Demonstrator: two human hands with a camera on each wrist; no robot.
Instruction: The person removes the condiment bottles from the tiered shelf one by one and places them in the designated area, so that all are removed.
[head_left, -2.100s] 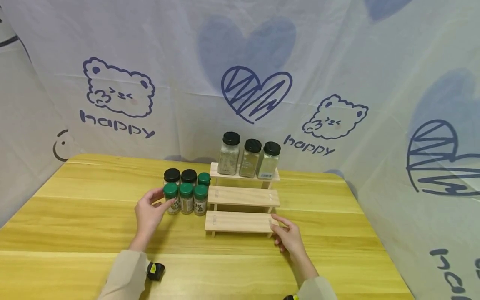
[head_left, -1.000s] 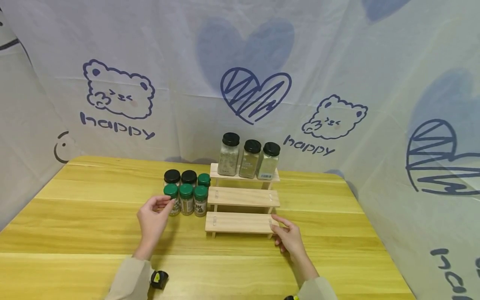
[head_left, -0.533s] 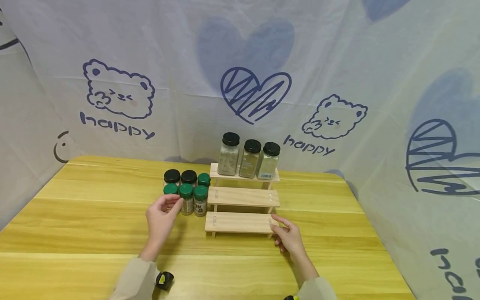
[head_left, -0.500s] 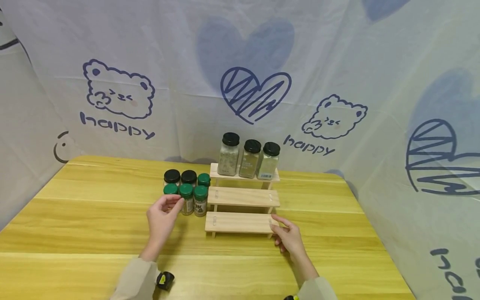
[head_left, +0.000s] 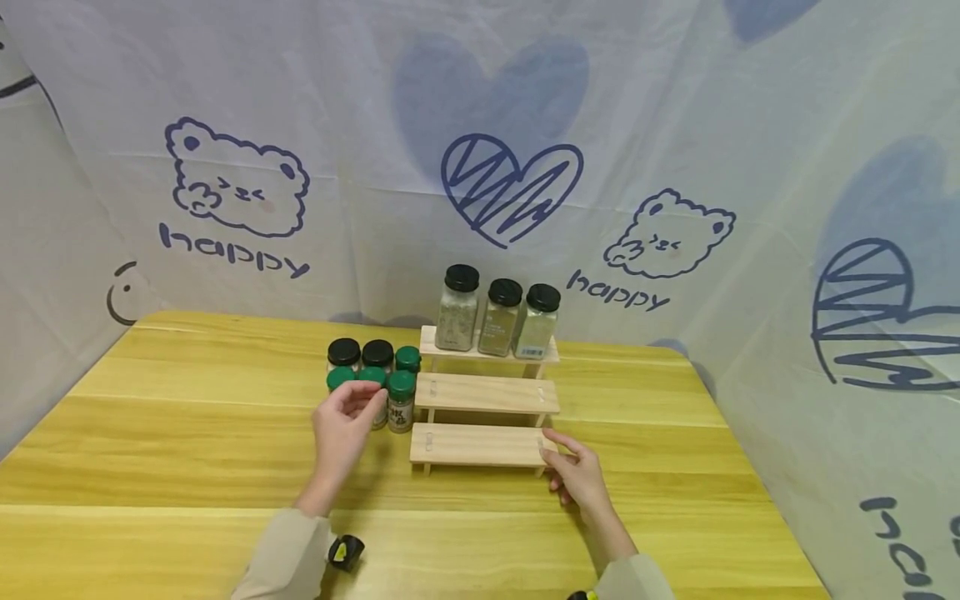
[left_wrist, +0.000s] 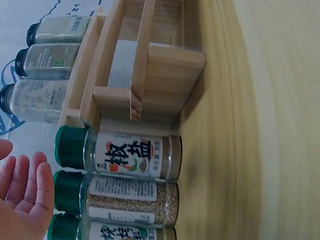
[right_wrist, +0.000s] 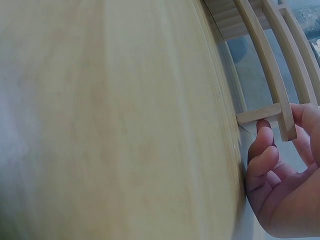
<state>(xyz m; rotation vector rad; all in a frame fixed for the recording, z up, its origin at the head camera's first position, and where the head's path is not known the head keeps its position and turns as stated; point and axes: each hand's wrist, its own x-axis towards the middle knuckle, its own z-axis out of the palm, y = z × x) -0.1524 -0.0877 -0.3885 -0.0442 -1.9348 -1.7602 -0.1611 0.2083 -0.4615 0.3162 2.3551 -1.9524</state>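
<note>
- Three tall jars (head_left: 498, 323) with black lids stand on the top step of our wooden rack (head_left: 480, 446). The two lower steps have no jars.
- Six smaller jars stand close together on the worktop (head_left: 637, 417), just left of the rack. We see three front jars (head_left: 401, 404) with green lids, and three back jars (head_left: 344, 353), two with black lids and one with green.
- Our left hand (head_left: 341, 429) is by the front jars, fingers loosely bent, with no jar in its grip. We cannot tell if a fingertip brushes a lid.
- Our right hand (head_left: 581, 479) pinches the right end of the lowest step.
- We could knock a jar over, because they stand so tight and our fingers are so near.
- If our right hand pulled hard, the rack might slide and the tall jars might tip.
</note>
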